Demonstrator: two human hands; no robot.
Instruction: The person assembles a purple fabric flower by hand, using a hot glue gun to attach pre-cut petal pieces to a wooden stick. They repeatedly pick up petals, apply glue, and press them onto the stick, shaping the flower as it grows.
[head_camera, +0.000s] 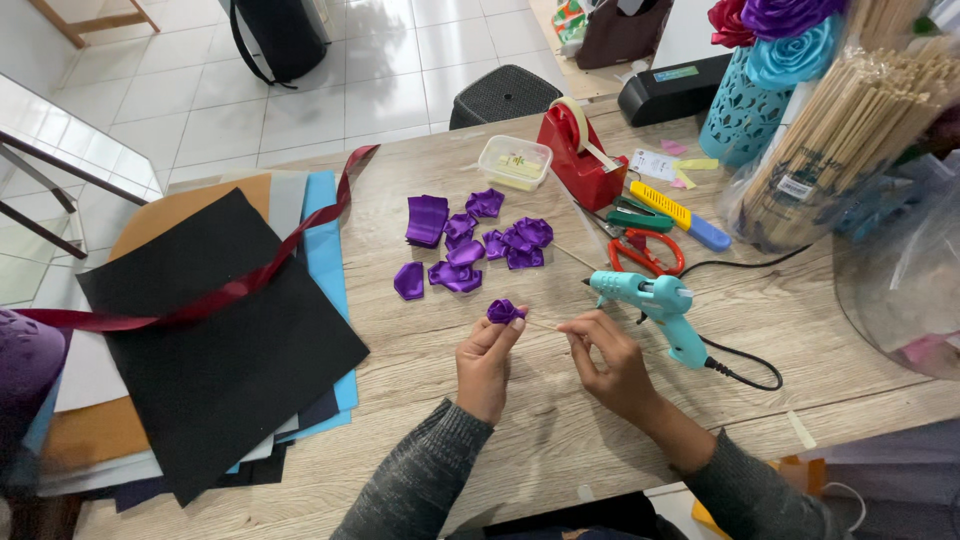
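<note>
Purple satin, rolled into a small rosebud (504, 311), sits pinched in the fingertips of the left hand (486, 362) at centre frame, held up off the table so it keeps its shape. Close beside it, the right hand (608, 360) closes finger and thumb on a thin wooden stick (542, 324) that meets the bud. Just right lies a teal glue gun (655, 305), within easy reach. Above, loose purple petals (470, 245) lie scattered; felt sheets (215, 340) fill the left.
</note>
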